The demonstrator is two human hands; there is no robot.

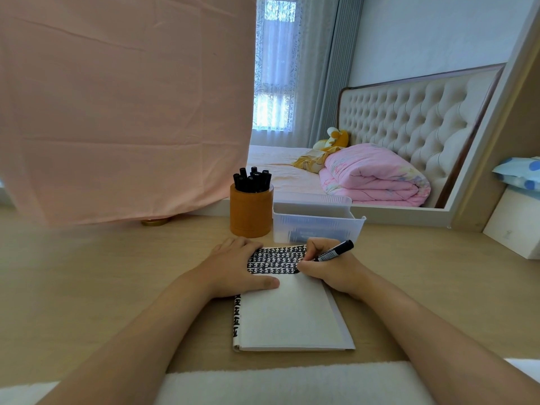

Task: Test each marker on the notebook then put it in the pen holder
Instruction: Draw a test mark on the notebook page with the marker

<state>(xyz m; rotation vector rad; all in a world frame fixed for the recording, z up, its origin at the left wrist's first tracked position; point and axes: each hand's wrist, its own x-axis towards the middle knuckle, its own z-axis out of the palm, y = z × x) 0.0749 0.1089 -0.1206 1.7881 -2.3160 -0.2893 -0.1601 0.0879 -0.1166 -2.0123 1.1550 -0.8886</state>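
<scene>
At frame centre, her right hand (330,267) gripped the marker (333,252), tip on the notebook (289,314); her left hand (236,267) lay flat on its page

A light wooden surface (117,273) is holding a few things.

A notebook (289,314) is lying flat in the middle of it, with black marks filling the top of the page. Just behind the notebook, a round orange-brown pen holder (250,217) is standing upright, with black markers (252,179) sticking out of it. A clear plastic box (315,226) is sitting right beside the pen holder, on its right. Off to the left, a small gold round thing (155,222) is peeking out from under a hanging pink cloth (117,112). A white box (514,226) is sitting at the right side. A fluffy white cloth (277,381) is lying along the near edge.
</scene>
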